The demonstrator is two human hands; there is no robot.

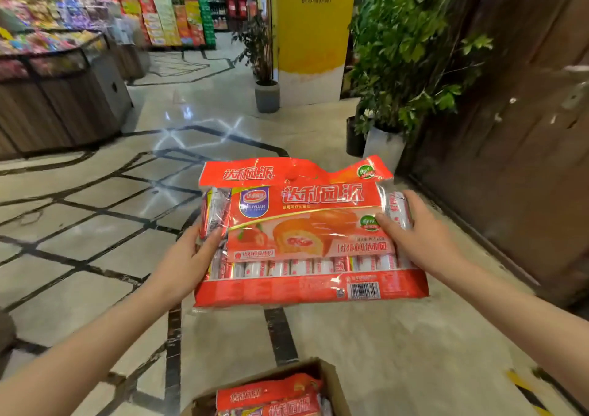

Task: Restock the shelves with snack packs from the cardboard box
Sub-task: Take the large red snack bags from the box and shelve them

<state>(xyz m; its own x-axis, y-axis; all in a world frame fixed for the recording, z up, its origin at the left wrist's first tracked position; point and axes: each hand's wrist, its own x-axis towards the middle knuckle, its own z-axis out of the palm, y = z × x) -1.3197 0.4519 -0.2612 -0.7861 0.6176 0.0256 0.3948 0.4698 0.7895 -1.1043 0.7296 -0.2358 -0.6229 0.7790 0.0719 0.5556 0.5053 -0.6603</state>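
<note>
A large red snack pack (pixel 306 234) with a picture of a filled cake is held flat in front of me, above the floor. My left hand (pixel 188 259) grips its left edge and my right hand (pixel 424 234) grips its right edge. Below, at the bottom edge of the view, an open cardboard box (pixel 334 383) stands on the floor with more red snack packs (pixel 271 396) inside.
A wooden display stand (pixel 63 103) piled with colourful sweets is at the left. Potted plants (pixel 411 59) and a dark wooden wall (pixel 516 129) are at the right. A yellow pillar (pixel 312 33) stands ahead, with stocked shelves (pixel 178 8) far behind. The tiled floor stretches between.
</note>
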